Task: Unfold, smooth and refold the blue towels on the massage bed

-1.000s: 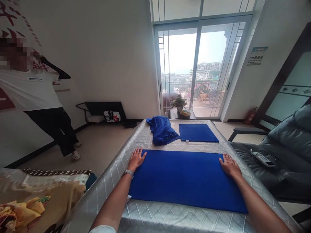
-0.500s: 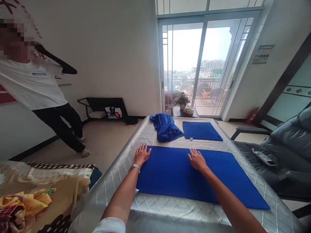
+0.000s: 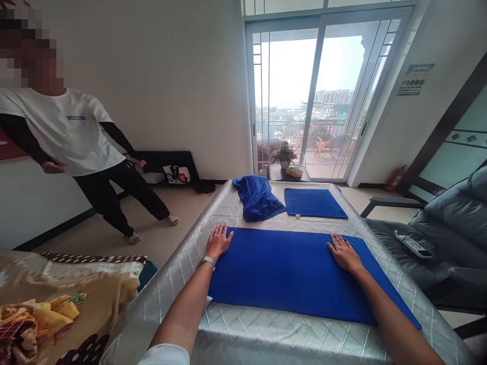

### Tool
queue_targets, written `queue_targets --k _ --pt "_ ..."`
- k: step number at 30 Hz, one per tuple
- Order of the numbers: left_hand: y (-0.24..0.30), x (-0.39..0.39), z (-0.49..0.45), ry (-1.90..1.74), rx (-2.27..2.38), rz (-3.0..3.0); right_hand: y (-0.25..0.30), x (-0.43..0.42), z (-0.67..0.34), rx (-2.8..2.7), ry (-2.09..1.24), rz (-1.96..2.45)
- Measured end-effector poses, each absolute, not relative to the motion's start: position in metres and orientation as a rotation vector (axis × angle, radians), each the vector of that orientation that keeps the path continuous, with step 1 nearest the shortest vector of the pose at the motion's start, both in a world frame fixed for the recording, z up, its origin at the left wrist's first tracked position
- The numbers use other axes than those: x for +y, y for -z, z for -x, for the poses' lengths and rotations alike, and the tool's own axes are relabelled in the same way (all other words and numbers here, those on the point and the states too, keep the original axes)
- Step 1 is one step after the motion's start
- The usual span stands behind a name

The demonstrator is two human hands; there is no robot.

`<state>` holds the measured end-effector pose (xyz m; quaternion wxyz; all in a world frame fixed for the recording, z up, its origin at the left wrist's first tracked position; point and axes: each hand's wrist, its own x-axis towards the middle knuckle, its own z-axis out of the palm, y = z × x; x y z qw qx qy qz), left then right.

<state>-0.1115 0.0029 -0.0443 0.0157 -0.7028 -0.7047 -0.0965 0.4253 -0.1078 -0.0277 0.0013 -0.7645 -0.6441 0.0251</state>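
A blue cloth (image 3: 289, 274), folded into a long flat rectangle, lies in front of me on the silver quilted table cover (image 3: 243, 322). My left hand (image 3: 219, 241) rests flat on its far left corner, fingers outstretched. Near the far right corner, my right hand (image 3: 344, 251) presses flat on the same cloth with its fingers extended. Beyond it, a smaller folded blue cloth (image 3: 315, 203) with a white tag lies flat at the right. A crumpled blue cloth (image 3: 261, 198) is heaped to the left of that one.
A person (image 3: 91, 137) in a white shirt stands at the left. A bed (image 3: 114, 294) with a yellow patterned cloth (image 3: 49, 314) is at the lower left. A grey armchair (image 3: 452, 228) holding a white power strip (image 3: 414, 246) flanks the right side. A potted plant (image 3: 285, 153) stands beyond the table.
My right hand has slid rightward along the cloth's far edge, from its middle to near the right corner. My left hand stays at the left corner. The other person has lowered their raised arm and stepped rightward.
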Motion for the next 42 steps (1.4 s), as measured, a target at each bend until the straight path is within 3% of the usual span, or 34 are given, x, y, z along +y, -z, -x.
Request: queue_targets --k 6,23,28,35,42 --pt "0.045 0.003 0.113 0.299 -2.188 2.185 0.039 -0.118 -0.493 -1.805 -0.020 2.560" --pt "0.037 -0.001 0.109 0.318 -2.205 2.178 0.011 -0.123 -0.475 -1.570 -0.138 2.723" --pt "0.041 0.001 0.109 0.345 -2.190 2.169 0.003 -0.131 -0.410 -1.723 0.072 2.583" --pt "0.041 0.001 0.110 0.368 -2.183 2.159 0.005 -0.131 -0.257 -2.246 -0.146 2.055" --pt "0.039 0.000 0.110 0.346 -2.179 2.184 0.013 -0.134 -0.261 -2.233 -0.228 2.141"
